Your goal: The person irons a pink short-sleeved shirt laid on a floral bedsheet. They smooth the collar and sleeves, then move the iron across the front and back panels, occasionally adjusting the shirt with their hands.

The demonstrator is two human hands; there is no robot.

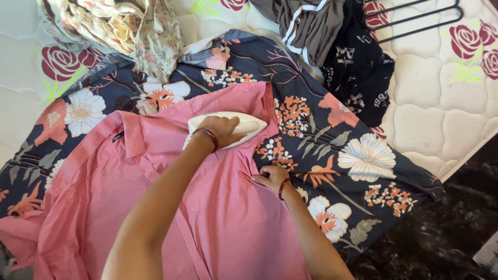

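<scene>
One white quilted mattress printed with red roses fills the view from above. Spread over it lies one dark navy sheet patterned with large white, orange and pink flowers. On the sheet, towards the lower left, lies one pink shirt, flattened, with its collar towards the left.

Along the top edge sit three loose cloth items: one pale floral garment bunched at the upper left, one grey garment with white stripes at top centre, and one black printed garment just to its right and touching it. One black wire hanger lies on the mattress at the upper right. A strip of dark floor shows at the lower right.

One cream-coloured iron rests on the upper part of the pink shirt, near its top edge, pointing right.

Two hands are in view, each with a dark red bangle at the wrist. The left hand is closed around the iron's handle from above, gripping it. The right hand, just below and to the right of the iron and apart from it, has its fingers curled, pinching the shirt's right edge where pink cloth meets the sheet.
</scene>
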